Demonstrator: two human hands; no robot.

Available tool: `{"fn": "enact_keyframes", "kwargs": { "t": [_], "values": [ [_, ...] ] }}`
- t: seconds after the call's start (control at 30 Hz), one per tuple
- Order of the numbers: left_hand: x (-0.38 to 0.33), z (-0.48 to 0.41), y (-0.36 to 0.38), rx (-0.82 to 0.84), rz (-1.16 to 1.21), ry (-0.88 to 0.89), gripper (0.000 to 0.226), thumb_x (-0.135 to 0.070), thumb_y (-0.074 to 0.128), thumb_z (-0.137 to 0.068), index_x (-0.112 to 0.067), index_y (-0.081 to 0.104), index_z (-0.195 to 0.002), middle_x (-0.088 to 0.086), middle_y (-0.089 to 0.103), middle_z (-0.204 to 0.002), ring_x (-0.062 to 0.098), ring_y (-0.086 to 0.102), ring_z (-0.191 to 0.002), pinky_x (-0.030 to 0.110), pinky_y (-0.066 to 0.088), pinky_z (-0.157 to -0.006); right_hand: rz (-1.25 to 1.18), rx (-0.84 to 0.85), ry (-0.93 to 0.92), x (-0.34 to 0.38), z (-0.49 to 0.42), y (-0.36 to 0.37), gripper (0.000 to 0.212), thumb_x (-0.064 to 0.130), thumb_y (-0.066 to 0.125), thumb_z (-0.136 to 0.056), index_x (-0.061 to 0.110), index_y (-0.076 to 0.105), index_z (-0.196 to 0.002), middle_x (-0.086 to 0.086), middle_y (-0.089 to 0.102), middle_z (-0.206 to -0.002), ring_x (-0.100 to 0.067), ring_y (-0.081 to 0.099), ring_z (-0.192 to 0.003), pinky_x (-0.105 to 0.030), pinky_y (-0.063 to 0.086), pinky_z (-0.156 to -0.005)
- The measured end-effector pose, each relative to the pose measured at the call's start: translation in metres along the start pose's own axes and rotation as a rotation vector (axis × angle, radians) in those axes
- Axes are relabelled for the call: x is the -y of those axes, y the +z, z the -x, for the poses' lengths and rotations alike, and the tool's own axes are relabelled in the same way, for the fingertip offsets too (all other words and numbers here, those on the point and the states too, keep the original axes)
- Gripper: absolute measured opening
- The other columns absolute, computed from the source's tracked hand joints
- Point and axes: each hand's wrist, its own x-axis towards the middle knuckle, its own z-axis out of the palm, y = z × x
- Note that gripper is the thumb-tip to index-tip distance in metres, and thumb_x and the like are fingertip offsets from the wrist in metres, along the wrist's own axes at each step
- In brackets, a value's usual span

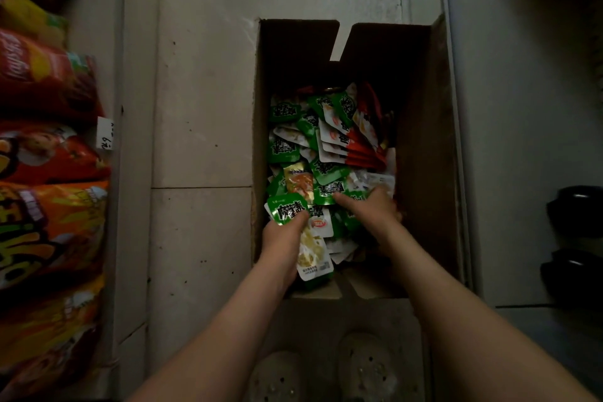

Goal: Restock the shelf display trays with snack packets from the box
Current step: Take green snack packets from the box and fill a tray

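left hand (283, 235) clamped on green packets (288, 210) | right hand (372, 209) buried in box (421, 140) pile, grip unclear | packets likely light, slick, floppy; pinch by sealed edges

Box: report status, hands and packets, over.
Left hand grips a stack of green packets at the near left corner of the box. Right hand down in the loose pile, grip unclear. Flaps open, pile exposed.

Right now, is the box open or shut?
Open. The box has its flaps apart, and packets show inside.
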Motion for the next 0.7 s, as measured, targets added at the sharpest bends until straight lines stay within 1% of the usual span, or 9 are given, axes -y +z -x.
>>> {"fn": "enact_keyframes", "kwargs": {
  "t": [0.07,0.13,0.2,0.23,0.4,0.47,0.53,0.6,0.7],
  "values": [
    [0.001,-0.001,-0.002,0.003,0.042,-0.009,0.025,-0.017,0.061,-0.093,-0.012,0.061,-0.118,0.016,0.071,-0.105,0.033,0.069,-0.092,0.045,0.055,-0.082,-0.217,0.134,0.050,0.002,-0.001,-0.002,0.068,0.040,0.076,-0.077,0.012,0.045,-0.130,-0.008,0.055,-0.131,-0.027,0.055,-0.114,-0.037,0.047,-0.089],
    [0.000,0.000,-0.005,0.024,0.081,-0.030,0.024,-0.018,0.061,-0.093,-0.012,0.061,-0.117,0.016,0.071,-0.105,0.034,0.069,-0.092,0.049,0.054,-0.085,-0.310,0.250,0.084,0.002,0.007,-0.006,0.041,0.025,0.072,-0.084,0.011,0.053,-0.118,-0.009,0.062,-0.118,-0.023,0.060,-0.100,-0.032,0.050,-0.078],
    [-0.002,0.005,-0.004,0.067,0.114,-0.070,0.021,-0.019,0.061,-0.093,-0.012,0.062,-0.113,0.016,0.072,-0.102,0.034,0.069,-0.090,0.050,0.054,-0.084,-0.363,0.271,0.063,0.000,0.020,-0.011,0.012,0.013,0.064,-0.090,0.014,0.058,-0.100,-0.010,0.066,-0.107,-0.019,0.063,-0.088,-0.029,0.052,-0.071],
    [-0.005,0.011,-0.003,0.092,0.137,-0.085,0.018,-0.018,0.061,-0.094,-0.013,0.063,-0.110,0.015,0.072,-0.099,0.034,0.069,-0.088,0.048,0.055,-0.082,-0.388,0.263,0.054,0.000,0.026,-0.014,0.007,0.010,0.060,-0.092,0.016,0.059,-0.095,-0.010,0.067,-0.104,-0.019,0.064,-0.085,-0.028,0.052,-0.068],
    [-0.025,0.047,0.003,0.185,0.267,-0.174,0.021,-0.021,0.062,-0.092,-0.009,0.065,-0.109,0.015,0.072,-0.093,0.031,0.069,-0.083,0.044,0.053,-0.070,-0.487,0.155,0.047,-0.011,0.067,-0.042,0.021,0.007,0.055,-0.094,0.015,0.059,-0.114,-0.009,0.068,-0.103,-0.025,0.066,-0.094,-0.039,0.054,-0.083],
    [-0.034,0.063,0.003,0.196,0.355,-0.189,0.034,-0.024,0.064,-0.089,-0.005,0.063,-0.117,0.019,0.070,-0.105,0.034,0.067,-0.093,0.047,0.052,-0.075,-0.515,0.124,0.017,-0.014,0.089,-0.056,0.022,0.007,0.054,-0.095,0.014,0.058,-0.115,-0.008,0.068,-0.101,-0.023,0.066,-0.089,-0.034,0.056,-0.075],
    [-0.045,0.086,0.005,0.202,0.445,-0.179,0.048,-0.027,0.067,-0.082,-0.004,0.060,-0.124,0.021,0.065,-0.119,0.036,0.064,-0.105,0.049,0.052,-0.077,-0.583,0.101,-0.015,-0.011,0.118,-0.072,0.017,0.006,0.054,-0.094,0.017,0.059,-0.107,-0.007,0.069,-0.097,-0.019,0.068,-0.082,-0.029,0.056,-0.066],
    [-0.058,0.118,0.008,0.221,0.487,-0.176,0.058,-0.029,0.070,-0.073,-0.005,0.060,-0.125,0.021,0.064,-0.123,0.036,0.062,-0.107,0.050,0.051,-0.077,-0.658,0.103,-0.062,0.000,0.154,-0.094,0.016,0.006,0.056,-0.093,0.018,0.061,-0.103,-0.006,0.071,-0.095,-0.021,0.070,-0.083,-0.035,0.058,-0.072],
    [-0.076,0.163,0.006,0.274,0.470,-0.200,0.041,-0.030,0.066,-0.077,-0.003,0.066,-0.108,0.020,0.070,-0.103,0.036,0.064,-0.096,0.050,0.050,-0.077,-0.760,0.132,-0.149,0.020,0.206,-0.121,0.022,0.010,0.059,-0.091,0.015,0.059,-0.111,-0.010,0.072,-0.103,-0.028,0.070,-0.094,-0.044,0.057,-0.083]
  ]
}}
